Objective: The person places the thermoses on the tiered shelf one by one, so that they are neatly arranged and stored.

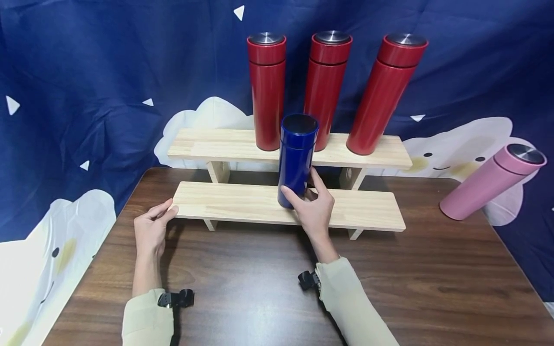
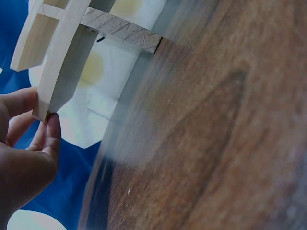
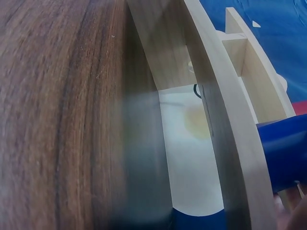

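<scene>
A dark blue thermos bottle (image 1: 296,158) stands upright on the lower board (image 1: 242,202) of a two-step wooden shelf, near its middle. My right hand (image 1: 315,206) grips it low down, thumb on the near side and fingers round the right. In the right wrist view the blue bottle (image 3: 288,151) shows at the right edge, with most of the hand out of frame. My left hand (image 1: 152,226) pinches the left end of the lower board. The left wrist view shows the thumb above and fingertips below the board's end (image 2: 53,91).
Three red thermos bottles (image 1: 267,96) stand on the upper board (image 1: 203,144), from its middle to the right. A pink thermos bottle (image 1: 489,185) stands on the brown table (image 1: 251,274) at the far right. Behind hangs a blue curtain (image 1: 108,62) with white clouds.
</scene>
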The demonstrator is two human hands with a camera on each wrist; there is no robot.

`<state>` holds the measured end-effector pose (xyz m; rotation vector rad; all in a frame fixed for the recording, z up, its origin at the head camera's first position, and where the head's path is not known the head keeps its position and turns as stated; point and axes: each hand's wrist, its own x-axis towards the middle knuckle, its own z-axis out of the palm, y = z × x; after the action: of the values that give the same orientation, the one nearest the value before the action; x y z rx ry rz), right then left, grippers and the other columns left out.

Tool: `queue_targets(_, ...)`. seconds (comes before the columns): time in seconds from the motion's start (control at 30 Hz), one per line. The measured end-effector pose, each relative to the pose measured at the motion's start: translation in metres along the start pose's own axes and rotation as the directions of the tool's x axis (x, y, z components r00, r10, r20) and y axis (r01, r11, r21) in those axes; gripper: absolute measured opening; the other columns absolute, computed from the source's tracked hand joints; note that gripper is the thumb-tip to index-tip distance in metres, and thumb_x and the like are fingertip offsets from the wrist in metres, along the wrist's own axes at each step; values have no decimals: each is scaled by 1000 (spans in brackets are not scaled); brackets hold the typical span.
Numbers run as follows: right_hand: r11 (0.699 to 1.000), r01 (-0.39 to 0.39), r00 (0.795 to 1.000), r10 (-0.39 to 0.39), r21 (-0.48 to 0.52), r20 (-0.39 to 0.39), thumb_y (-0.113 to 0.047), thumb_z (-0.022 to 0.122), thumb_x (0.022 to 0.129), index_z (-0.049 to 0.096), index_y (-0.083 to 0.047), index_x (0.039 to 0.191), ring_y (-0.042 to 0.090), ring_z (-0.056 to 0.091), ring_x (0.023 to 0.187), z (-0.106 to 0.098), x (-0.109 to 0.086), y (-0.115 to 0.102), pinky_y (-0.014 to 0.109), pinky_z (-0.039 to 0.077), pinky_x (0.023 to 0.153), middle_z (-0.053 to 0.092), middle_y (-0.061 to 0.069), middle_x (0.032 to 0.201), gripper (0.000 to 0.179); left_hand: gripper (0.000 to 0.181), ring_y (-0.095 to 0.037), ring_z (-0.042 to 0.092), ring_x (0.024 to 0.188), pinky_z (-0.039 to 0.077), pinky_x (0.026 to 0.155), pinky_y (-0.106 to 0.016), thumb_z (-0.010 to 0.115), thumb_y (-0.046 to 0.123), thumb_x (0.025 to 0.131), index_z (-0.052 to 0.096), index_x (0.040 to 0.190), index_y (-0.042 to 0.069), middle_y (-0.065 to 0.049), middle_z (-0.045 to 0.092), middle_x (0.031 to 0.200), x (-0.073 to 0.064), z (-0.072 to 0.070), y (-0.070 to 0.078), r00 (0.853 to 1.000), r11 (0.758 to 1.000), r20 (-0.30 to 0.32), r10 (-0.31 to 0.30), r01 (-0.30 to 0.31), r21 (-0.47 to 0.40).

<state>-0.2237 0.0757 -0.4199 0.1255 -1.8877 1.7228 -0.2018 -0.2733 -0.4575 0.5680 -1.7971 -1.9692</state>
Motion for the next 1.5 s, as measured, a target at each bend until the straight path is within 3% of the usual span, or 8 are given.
queue_targets(0.57,1000,28,1000,-28,-12,-7,-14,92,73,61,-6,140,23,63,105,4,-1,-2,44,58,90,69,14,120,74,29,-14,65,105,52,89,-15,77,-11,82,77,109,-1,-11,74,113,-1,3,4,1000,1000,6,0,0,-5)
queue_targets(0.97,1000,29,1000,-29,0,11,-13,91,75,61,-7,138,19,62,108,7,0,1,42,57,92,68,9,123,71,29,-16,65,110,52,90,-16,77,-11,81,77,108,0,-5,75,109,1,0,3,1000,1000,4,-13,13,-23)
queue_targets(1.5,998,31,998,-33,46,53,-8,93,72,60,-6,140,24,60,113,-1,0,3,46,55,96,66,13,128,75,32,-11,66,104,52,86,-14,78,-10,82,74,113,-3,-7,74,111,-1,-1,0,1000,1000,9,-17,17,-17)
